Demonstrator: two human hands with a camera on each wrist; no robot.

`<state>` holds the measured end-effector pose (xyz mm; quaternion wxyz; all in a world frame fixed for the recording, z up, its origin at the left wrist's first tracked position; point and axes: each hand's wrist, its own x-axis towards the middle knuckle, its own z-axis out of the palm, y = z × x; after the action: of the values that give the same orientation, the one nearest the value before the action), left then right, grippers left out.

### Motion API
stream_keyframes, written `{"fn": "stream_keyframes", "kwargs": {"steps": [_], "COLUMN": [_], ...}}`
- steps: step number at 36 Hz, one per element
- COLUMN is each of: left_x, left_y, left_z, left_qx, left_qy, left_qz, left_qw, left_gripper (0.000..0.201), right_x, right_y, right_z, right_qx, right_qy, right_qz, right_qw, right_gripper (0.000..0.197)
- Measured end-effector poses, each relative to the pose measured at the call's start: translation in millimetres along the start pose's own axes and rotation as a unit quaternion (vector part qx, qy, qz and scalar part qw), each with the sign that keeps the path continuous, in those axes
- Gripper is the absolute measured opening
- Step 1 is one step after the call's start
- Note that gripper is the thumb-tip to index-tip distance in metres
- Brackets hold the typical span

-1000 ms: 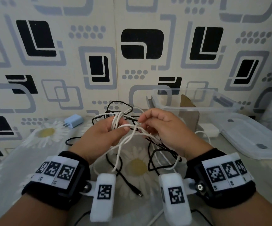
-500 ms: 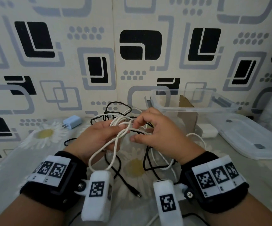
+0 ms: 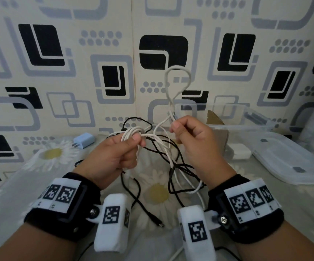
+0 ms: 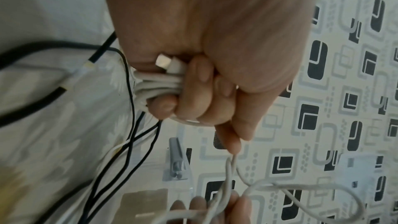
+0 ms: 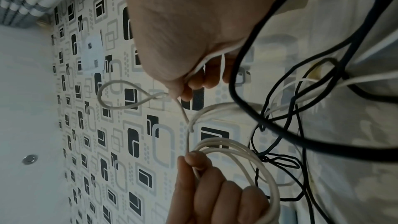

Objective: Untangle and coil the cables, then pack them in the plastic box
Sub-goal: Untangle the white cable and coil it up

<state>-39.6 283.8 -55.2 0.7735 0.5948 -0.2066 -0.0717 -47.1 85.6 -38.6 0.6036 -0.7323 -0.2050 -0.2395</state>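
In the middle of the head view the left hand (image 3: 113, 157) is curled tight around a bundle of coiled turns of the white cable (image 3: 171, 157), with the plug end tucked against the palm in the left wrist view. The right hand (image 3: 193, 140), just to its right, pinches a free stretch of that same cable, and a loose loop (image 3: 178, 80) stands up above the fingertips toward the upper centre of the frame. Below and between the wrists the black cable (image 3: 178, 178) weaves through the hanging white strands, its plug (image 3: 160, 224) lying on the flowered cloth (image 3: 54, 153) at lower centre. The plastic box (image 3: 237, 117) waits open at centre right against the wall, its lid (image 3: 291, 157) beside it to the right. The coil looks partly made, and the tangle seems unresolved. The risk, as I judge it, is that pulling the raised loop down into the coil drags the black cable along and tightens a knot. The left hand's turns could also slip apart if its grip eases while the right hand tugs.
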Motion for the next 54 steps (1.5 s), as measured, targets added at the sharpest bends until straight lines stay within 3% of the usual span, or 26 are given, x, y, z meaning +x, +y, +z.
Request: {"fn": "stream_keyframes", "kwargs": {"steps": [8, 13, 18, 22, 25, 28, 31, 34, 38, 43, 47, 51, 54], "left_x": [1, 1, 3, 4, 4, 3, 1, -1, -2, -1, -1, -1, -1], "left_y": [5, 9, 9, 12, 11, 5, 4, 5, 3, 0, -1, -1, -1], "left_z": [-5, -4, -10, -11, -10, -8, -5, -1, 6, 6, 8, 8, 8], "left_qx": [-0.041, -0.065, -0.107, -0.156, -0.131, -0.087, -0.068, -0.038, -0.007, 0.007, 0.011, 0.018, 0.024], "left_qy": [0.039, 0.077, 0.119, 0.158, 0.137, 0.079, 0.035, 0.033, 0.053, 0.043, 0.035, 0.031, 0.042], "left_qz": [0.047, 0.066, 0.067, 0.065, 0.062, 0.064, 0.065, 0.065, 0.056, 0.048, 0.051, 0.058, 0.061], "left_qw": [0.997, 0.993, 0.985, 0.973, 0.98, 0.991, 0.995, 0.997, 0.997, 0.998, 0.998, 0.998, 0.997], "left_gripper": [0.026, 0.027, 0.027, 0.038, 0.042, 0.035, 0.028, 0.027, 0.028, 0.026, 0.027, 0.025, 0.025], "right_x": [4, 6, 3, 1, -3, -7, -6, -4, -6, -5, -6, -6, -7], "right_y": [1, 2, 1, -2, -3, 0, 2, 3, 9, 10, 13, 8, 3], "right_z": [-4, -5, -7, -7, -3, 2, 3, 3, 3, 1, 5, 6, 7], "right_qx": [0.025, -0.036, -0.073, -0.163, -0.222, -0.237, -0.223, -0.222, -0.237, -0.245, -0.242, -0.216, -0.205], "right_qy": [0.097, 0.129, 0.061, -0.103, -0.209, -0.228, -0.176, -0.148, -0.139, -0.094, -0.124, -0.155, -0.198], "right_qz": [0.018, -0.022, -0.005, 0.049, 0.067, 0.065, 0.047, 0.014, -0.018, -0.069, -0.093, -0.064, -0.091], "right_qw": [0.995, 0.991, 0.995, 0.98, 0.95, 0.942, 0.958, 0.964, 0.961, 0.962, 0.958, 0.962, 0.954], "right_gripper": [0.016, 0.017, 0.02, 0.021, 0.019, 0.015, 0.005, 0.024, 0.069, 0.089, 0.069, 0.037, 0.036]}}
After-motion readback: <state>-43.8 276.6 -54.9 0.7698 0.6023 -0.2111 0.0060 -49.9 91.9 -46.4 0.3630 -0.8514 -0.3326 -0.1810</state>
